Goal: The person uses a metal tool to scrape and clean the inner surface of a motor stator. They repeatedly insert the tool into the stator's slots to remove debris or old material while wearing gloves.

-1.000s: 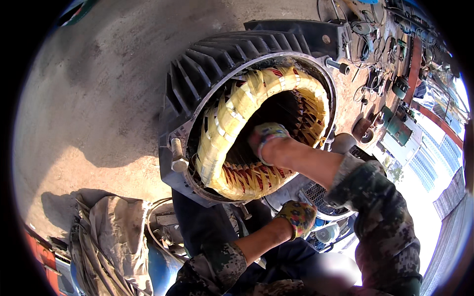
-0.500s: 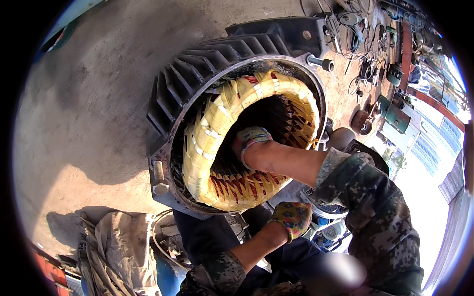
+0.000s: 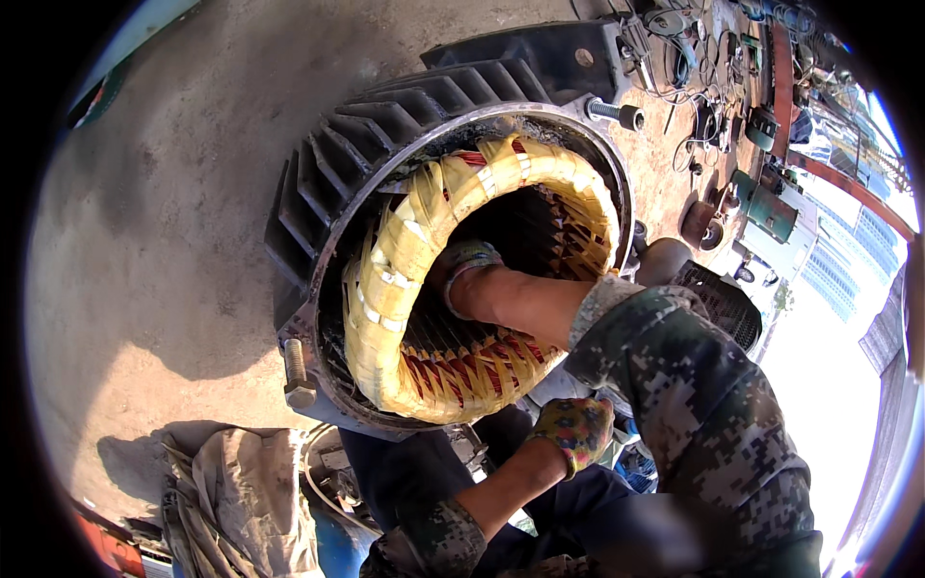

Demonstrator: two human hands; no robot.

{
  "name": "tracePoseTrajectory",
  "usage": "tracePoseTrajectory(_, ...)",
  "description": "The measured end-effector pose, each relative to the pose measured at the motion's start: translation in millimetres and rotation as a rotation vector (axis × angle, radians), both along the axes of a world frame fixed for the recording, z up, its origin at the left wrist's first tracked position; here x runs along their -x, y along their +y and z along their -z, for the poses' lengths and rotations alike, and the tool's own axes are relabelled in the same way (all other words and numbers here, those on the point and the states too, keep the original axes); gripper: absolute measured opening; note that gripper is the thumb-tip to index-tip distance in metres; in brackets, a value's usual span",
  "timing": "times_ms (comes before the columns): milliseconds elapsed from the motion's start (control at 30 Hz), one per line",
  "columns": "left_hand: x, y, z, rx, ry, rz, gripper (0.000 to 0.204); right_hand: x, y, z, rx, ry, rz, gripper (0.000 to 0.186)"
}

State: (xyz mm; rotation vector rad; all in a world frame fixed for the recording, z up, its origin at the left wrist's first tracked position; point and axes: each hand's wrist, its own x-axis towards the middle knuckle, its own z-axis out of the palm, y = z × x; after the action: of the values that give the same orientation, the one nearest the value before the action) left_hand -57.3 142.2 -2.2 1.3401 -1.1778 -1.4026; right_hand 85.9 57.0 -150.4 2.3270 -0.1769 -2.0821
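Observation:
A large motor stator with a finned dark housing (image 3: 337, 144) stands before me, its round mouth facing up. Inside the rim sits a thick ring of windings (image 3: 378, 289) wrapped in yellowish tape, with red strands showing. My right hand (image 3: 466, 258), in a patterned glove, reaches deep into the bore; its fingers are hidden in the dark. Just below the stator's near edge my left hand (image 3: 575, 431), in a similar floral glove, is closed in a fist, and whatever it may hold is out of sight.
A bolt (image 3: 297, 376) stands at the housing's left and another bolt (image 3: 617, 114) at its upper right. Brown cloth (image 3: 252, 491) lies at lower left beside a blue drum (image 3: 342, 541). Cables and tools (image 3: 699, 87) litter the floor at upper right, near a green motor (image 3: 766, 205).
My right arm has pushed further left and deeper into the bore. My left fist stays nearly in place. The whole view has shifted slightly.

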Motion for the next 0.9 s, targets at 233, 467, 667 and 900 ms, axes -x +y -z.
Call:
tracePoseTrajectory(233, 91.7, -4.5, 13.7, 0.071, -0.288, -0.361, 0.016, 27.4, -1.9, 44.0, -0.085, -0.077, 0.069, 0.034)
tracePoseTrajectory(467, -20.5, 6.2, 0.2, -0.112, 0.116, -0.063, 0.016, -13.6, 15.7, -16.6, -0.199, 0.143, -0.152, 0.033)
tracePoseTrajectory(667, -10.4, 4.7, 3.7, 0.055, 0.0, -0.042, 0.01, 5.6, 0.6, -2.6, -0.031, 0.081, -0.024, 0.033)
tracePoseTrajectory(900, -0.3, 8.0, -8.2, 0.152, -0.03, -0.137, 0.013, 7.0, -10.0, 6.6, 0.035, 0.062, 0.038, 0.033)
